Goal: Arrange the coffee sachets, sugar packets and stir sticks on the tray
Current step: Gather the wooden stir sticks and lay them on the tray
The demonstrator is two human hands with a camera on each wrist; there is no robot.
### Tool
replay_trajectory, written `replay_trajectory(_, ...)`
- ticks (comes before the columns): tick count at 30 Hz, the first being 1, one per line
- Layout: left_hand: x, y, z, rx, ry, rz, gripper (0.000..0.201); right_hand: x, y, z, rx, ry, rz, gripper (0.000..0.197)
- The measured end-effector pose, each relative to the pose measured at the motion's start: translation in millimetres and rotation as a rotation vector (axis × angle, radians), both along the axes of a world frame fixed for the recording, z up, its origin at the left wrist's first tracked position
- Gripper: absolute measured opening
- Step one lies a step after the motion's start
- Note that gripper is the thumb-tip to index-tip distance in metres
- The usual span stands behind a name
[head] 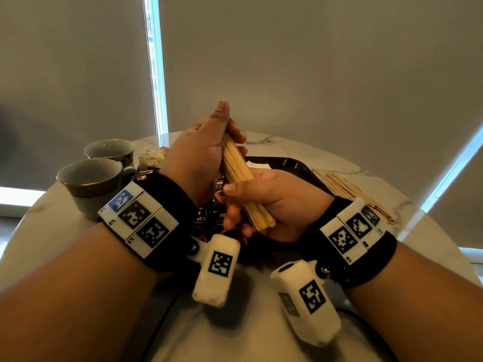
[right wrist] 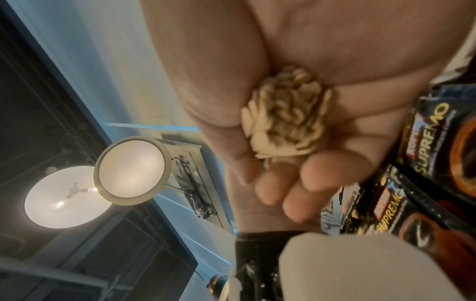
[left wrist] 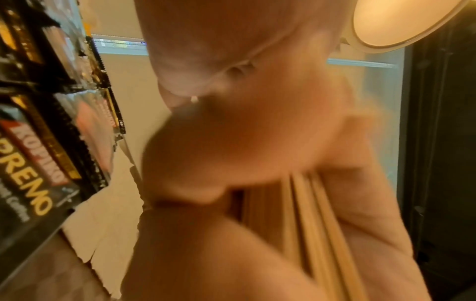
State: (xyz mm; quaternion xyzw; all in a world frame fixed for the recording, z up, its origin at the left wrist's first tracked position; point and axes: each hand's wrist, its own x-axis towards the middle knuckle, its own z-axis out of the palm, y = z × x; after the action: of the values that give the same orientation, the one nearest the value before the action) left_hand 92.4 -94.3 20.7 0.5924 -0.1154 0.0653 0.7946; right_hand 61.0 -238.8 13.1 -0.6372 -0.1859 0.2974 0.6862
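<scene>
Sticks (head: 236, 176) bundled above tray (head: 292, 163), gripped in both hands: left (head: 201, 158) at upper end, right (head: 274, 202) lower, fingers curled round. Advised: square ends evenly, then lay flat beside sachets (head: 209, 220); avoid spilling.

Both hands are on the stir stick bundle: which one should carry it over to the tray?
Right, probably. The right hand wraps the bundle of stir sticks at its lower end, nearer the tray; the left hand only steadies the top.
</scene>
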Motion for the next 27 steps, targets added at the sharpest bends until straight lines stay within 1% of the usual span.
replay_trajectory(1, 1, -1, -1, 0.007, 0.016, 0.006, 0.040, 1, -1, 1, 0.009, -0.003, -0.010, 0.012)
replay_trajectory(3, 1, -1, -4, -0.006, 0.068, 0.011, 0.040, 2, -2, 1, 0.037, 0.011, -0.023, 0.017)
replay_trajectory(5, 3, -1, -7, 0.006, 0.092, 0.012, 0.045, 1, -4, 3, 0.027, 0.018, -0.019, 0.022)
replay_trajectory(6, 3, -2, -7, 0.028, 0.090, 0.010, 0.052, 0, -7, 5, 0.003, 0.008, -0.028, 0.023)
replay_trajectory(7, 1, -3, -6, 0.034, 0.095, 0.003, 0.063, 1, -11, 9, -0.027, -0.009, -0.061, 0.024)
replay_trajectory(9, -2, -4, -4, -0.001, 0.154, -0.011, 0.091, 9, -25, 18, -0.080, -0.031, -0.206, 0.028)
replay_trajectory(10, -2, -4, -3, -0.019, 0.188, -0.009, 0.097, 17, -34, 24, -0.120, -0.035, -0.294, 0.030)
replay_trajectory(11, -3, -4, -1, -0.033, 0.213, -0.009, 0.094, 29, -47, 28, -0.190, -0.039, -0.383, 0.032)
replay_trajectory(12, -3, -3, 0, -0.051, 0.235, -0.016, 0.086, 42, -59, 31, -0.299, -0.048, -0.472, 0.034)
replay_trajectory(13, -3, -2, 1, -0.071, 0.255, -0.026, 0.077, 58, -71, 31, -0.449, -0.058, -0.554, 0.036)
replay_trajectory(15, -2, 0, 2, -0.097, 0.289, -0.041, 0.067, 85, -89, 27, -0.805, -0.062, -0.666, 0.034)
replay_trajectory(17, 1, 1, 0, -0.108, 0.300, -0.047, 0.061, 104, -96, 18, -1.139, -0.071, -0.663, 0.024)
replay_trajectory(18, 2, 2, -1, -0.113, 0.299, -0.052, 0.059, 111, -97, 14, -1.248, -0.085, -0.638, 0.023)
replay_trajectory(20, 5, 3, -4, -0.120, 0.300, -0.052, 0.057, 121, -95, 6, -1.356, -0.107, -0.611, 0.023)
replay_trajectory(23, 6, 3, -8, -0.122, 0.306, -0.044, 0.053, 127, -89, 2, -1.412, -0.107, -0.585, 0.023)
replay_trajectory(25, 7, 2, -9, -0.118, 0.313, -0.047, 0.052, 130, -83, 2, -1.485, -0.127, -0.534, 0.029)
replay_trajectory(27, 7, 2, -10, -0.115, 0.318, -0.053, 0.052, 132, -75, 2, -1.576, -0.201, -0.480, 0.038)
